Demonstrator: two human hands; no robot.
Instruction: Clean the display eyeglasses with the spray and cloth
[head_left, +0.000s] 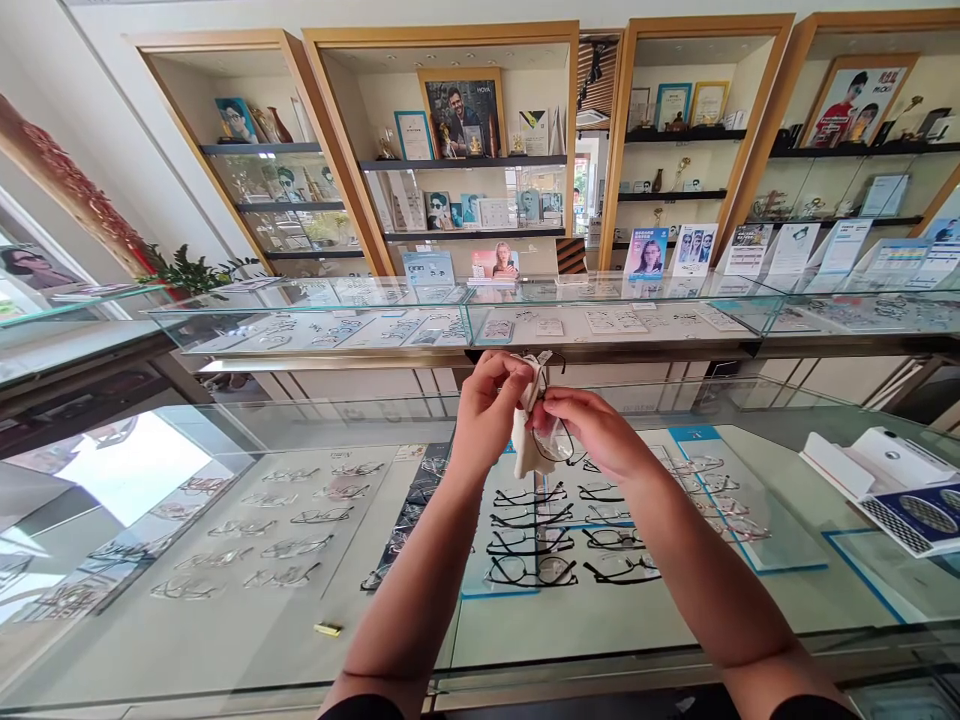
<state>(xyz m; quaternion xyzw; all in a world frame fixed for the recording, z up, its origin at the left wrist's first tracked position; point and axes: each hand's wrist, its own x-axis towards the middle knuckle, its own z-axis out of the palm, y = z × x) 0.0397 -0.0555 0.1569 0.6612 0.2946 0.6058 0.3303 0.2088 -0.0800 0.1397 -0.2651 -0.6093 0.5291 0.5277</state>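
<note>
Both hands are raised close together over the glass display counter, in the middle of the view. My left hand (pixel 491 405) pinches a white cloth (pixel 531 450), which hangs down below the fingers. In my right hand (pixel 589 425) is a pair of thin dark-framed glasses (pixel 564 446), its fingers closed near the middle of the frame. The cloth lies against the upper part of the glasses, and one round lens hangs lower beside it. The fingers partly hide where cloth and frame meet.
Rows of glasses (pixel 532 542) lie inside the glass counter (pixel 262 655). A small yellow object (pixel 328 629) is at the left. White and blue boxes (pixel 900 490) stand at the right. Behind are a second glass case (pixel 360 352) and wooden shelves (pixel 442 38).
</note>
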